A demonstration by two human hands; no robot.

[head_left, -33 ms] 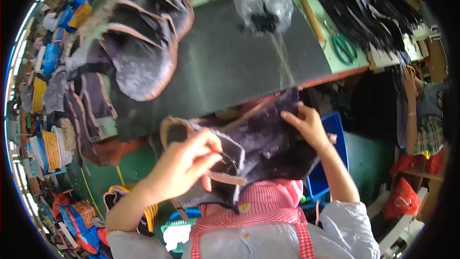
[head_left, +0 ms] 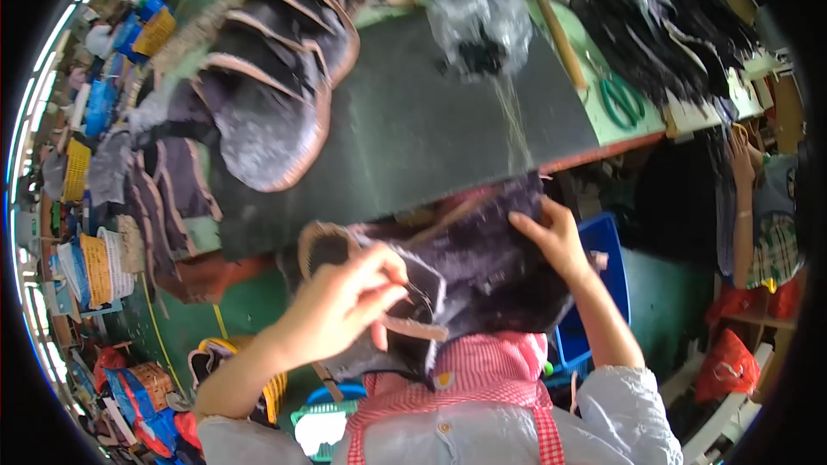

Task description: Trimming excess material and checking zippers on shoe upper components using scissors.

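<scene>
A dark, fuzzy-surfaced piece of material (head_left: 491, 250) with tan-edged parts lies across my lap, below the table edge. My right hand (head_left: 556, 241) grips its upper right edge, thumb on the near face and fingers behind. Over the left part of the piece, my left hand (head_left: 349, 301) is closed in a pinch. Thin thread-like lines show beside those fingertips, but what they hold is too small to name. A tan strip (head_left: 413, 328) sticks out just below the left fingers. Next to that hand curves a tan-rimmed loop (head_left: 319, 232) of the piece.
On the table's dark mat (head_left: 413, 112) lie overlapping tan-edged dark pieces (head_left: 267, 138) and a clear plastic bag (head_left: 487, 21). Green-handled scissors (head_left: 620, 103) and a wooden stick (head_left: 560, 39) lie right. A blue bin (head_left: 603, 293) stands by my right forearm. Another person's arm (head_left: 743, 198) shows far right.
The whole view has shifted slightly, so the table and its things appear a little lower and to the right. Both hands keep their hold on the same spots.
</scene>
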